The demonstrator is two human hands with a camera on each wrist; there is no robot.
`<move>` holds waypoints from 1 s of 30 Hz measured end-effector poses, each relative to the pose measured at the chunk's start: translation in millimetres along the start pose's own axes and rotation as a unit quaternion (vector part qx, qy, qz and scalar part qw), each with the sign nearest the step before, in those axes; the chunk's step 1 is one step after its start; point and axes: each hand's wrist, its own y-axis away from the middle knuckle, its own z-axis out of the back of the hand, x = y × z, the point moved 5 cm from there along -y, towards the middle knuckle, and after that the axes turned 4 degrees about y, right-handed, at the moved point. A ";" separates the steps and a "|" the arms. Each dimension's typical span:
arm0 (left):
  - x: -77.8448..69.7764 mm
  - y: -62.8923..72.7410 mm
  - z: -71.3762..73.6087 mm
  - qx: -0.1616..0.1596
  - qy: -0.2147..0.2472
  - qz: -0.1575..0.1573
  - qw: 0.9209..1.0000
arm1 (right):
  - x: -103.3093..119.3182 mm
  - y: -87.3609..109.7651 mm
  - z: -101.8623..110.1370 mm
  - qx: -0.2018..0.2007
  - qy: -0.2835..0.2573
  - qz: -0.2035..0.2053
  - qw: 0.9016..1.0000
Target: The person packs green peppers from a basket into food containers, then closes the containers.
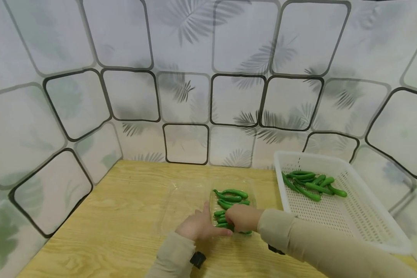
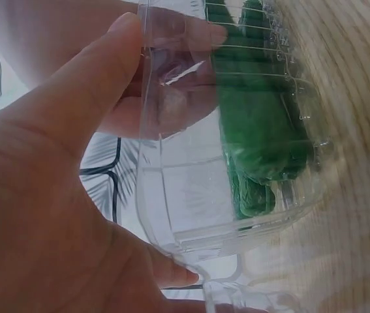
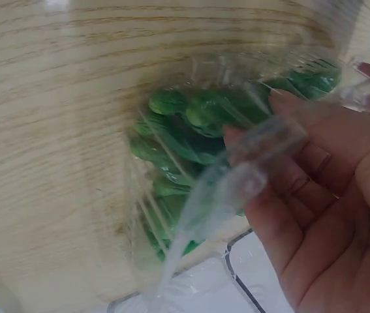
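Note:
A clear plastic clamshell box point(image 1: 253, 193) lies with its lid point(image 1: 180, 208) spread to the left. Several green chili peppers point(image 1: 231, 199) lie inside. My left hand point(image 1: 199, 227) touches the box's near left corner, thumb along the near rim and fingers spread along the hinge side. Reaching into the box, my right hand point(image 1: 244, 217) has its thumb and a finger at a green pepper point(image 3: 220, 107), the other fingers bent. Through the clear wall point(image 2: 185, 208), the left wrist view shows a right fingertip against the peppers point(image 2: 256, 124).
To the right stands a white perforated plastic basket point(image 1: 337, 220) holding more green peppers point(image 1: 312, 185) near its far left corner. The wooden table point(image 1: 125, 216) meets a patterned wall covering point(image 1: 185, 143) at the back and sides.

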 end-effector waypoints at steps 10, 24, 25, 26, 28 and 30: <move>-0.9 0.6 1.3 0.000 0.000 -0.003 1.000 | -4.2 -6.5 -11.9 -0.020 0.062 0.006 0.998; -1.3 1.8 0.3 0.009 -0.001 0.004 1.000 | -43.0 16.3 72.2 -0.085 -0.033 -0.034 0.995; -1.4 1.9 0.2 0.010 -0.002 0.004 1.000 | -50.0 20.7 79.3 -0.093 -0.037 -0.032 0.994; -1.2 1.7 -0.1 0.011 0.000 0.004 1.000 | -57.7 25.5 85.7 -0.100 -0.041 -0.035 0.994; -1.0 1.6 -0.7 0.015 0.004 0.007 1.000 | -75.9 35.2 96.7 -0.118 -0.043 -0.046 0.991; -0.8 1.2 -1.5 0.017 0.007 0.007 1.000 | -96.1 46.1 105.0 -0.136 -0.050 -0.065 0.987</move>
